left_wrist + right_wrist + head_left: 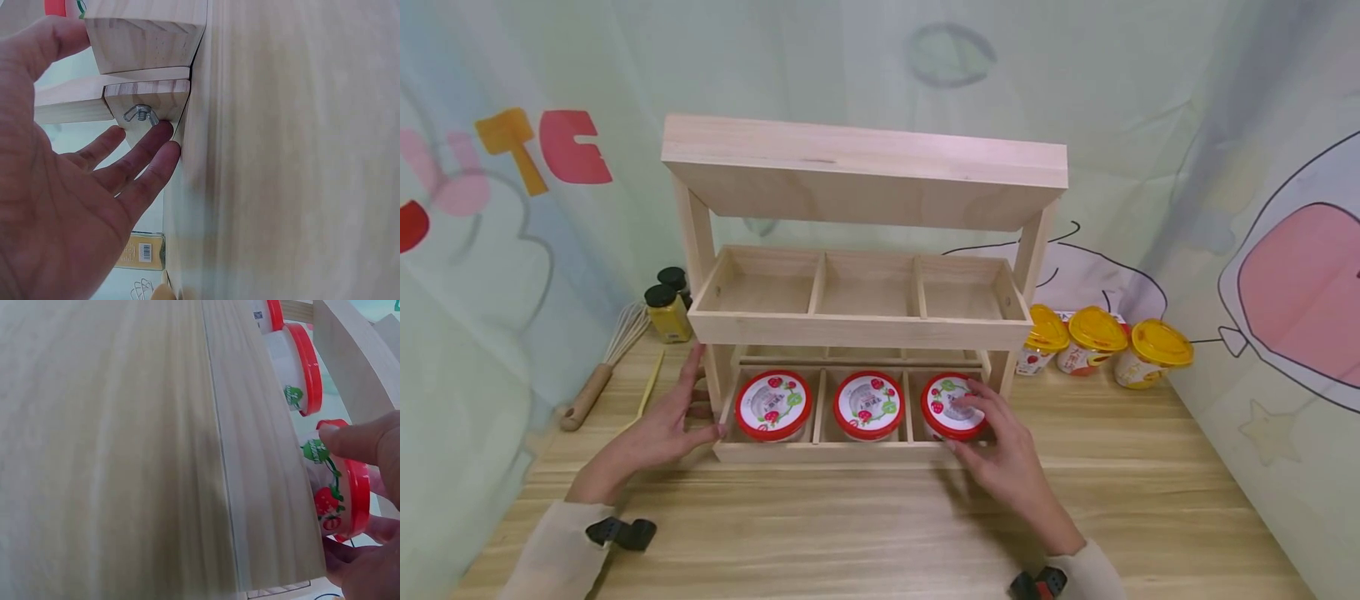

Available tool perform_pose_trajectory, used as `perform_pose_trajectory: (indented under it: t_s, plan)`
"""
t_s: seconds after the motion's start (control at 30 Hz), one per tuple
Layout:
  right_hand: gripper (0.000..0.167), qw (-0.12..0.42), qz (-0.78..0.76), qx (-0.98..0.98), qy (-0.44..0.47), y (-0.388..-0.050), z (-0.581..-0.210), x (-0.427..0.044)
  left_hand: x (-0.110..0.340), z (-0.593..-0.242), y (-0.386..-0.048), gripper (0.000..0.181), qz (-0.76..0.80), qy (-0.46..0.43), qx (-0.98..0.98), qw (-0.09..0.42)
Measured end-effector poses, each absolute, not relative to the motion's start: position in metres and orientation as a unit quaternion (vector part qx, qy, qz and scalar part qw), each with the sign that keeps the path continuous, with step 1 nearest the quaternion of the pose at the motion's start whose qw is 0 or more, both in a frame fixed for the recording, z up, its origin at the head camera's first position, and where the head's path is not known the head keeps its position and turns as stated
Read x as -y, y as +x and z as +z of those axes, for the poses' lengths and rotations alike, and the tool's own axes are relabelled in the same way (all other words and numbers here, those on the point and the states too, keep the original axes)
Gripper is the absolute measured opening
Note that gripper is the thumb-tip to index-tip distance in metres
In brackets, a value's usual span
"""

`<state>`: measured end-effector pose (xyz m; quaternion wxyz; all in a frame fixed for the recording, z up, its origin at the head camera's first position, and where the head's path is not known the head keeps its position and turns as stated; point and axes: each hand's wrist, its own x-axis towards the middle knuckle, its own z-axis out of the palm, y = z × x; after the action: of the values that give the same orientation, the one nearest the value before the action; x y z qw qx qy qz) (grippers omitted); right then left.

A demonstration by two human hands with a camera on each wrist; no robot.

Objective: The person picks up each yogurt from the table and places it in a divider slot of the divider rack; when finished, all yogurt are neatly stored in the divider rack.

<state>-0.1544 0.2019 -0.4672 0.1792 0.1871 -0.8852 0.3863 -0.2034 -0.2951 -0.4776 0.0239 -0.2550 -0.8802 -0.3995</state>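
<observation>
A wooden two-tier rack [859,332] stands on the table. Three tubs with red-rimmed white lids fill its lower tray: a left tub [773,406], a middle tub [868,406] and a right tub [955,407]. My right hand [1003,450] grips the right tub, thumb at the near rim and fingers over its lid and far side. In the right wrist view, strawberries show on that tub's wall [328,497]. My left hand [666,421] lies with spread fingers at the rack's left end. Its thumb touches the lower tray, and its fingertips are by a wing nut [142,113].
The upper tray [861,329] has three bare compartments under a slanted wooden top [865,171]. Yellow-lidded cups [1096,337] stand right of the rack. To the left are a whisk [602,371], a thin yellow stick [650,387] and black-capped jars [667,315]. Printed curtains surround the table.
</observation>
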Motion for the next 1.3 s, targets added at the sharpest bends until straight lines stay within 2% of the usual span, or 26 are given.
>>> perform_pose_trajectory:
  t_s: [0.27,0.67,1.3]
  plan:
    - [0.062,0.166,0.408,0.881,0.174,-0.152,-0.461,-0.215,0.294,-0.477,-0.203,0.14,-0.397,-0.248,0.883,0.022]
    - [0.056,0.193,0.405,0.877,0.17,-0.148,-0.456,-0.236,0.295,-0.476,-0.203,0.139,-0.398,-0.243,0.885,0.016]
    - [0.063,0.208,0.396,0.89,0.083,-0.165,-0.456,-0.264,0.295,-0.475,-0.202,0.139,-0.404,-0.25,0.88,0.018]
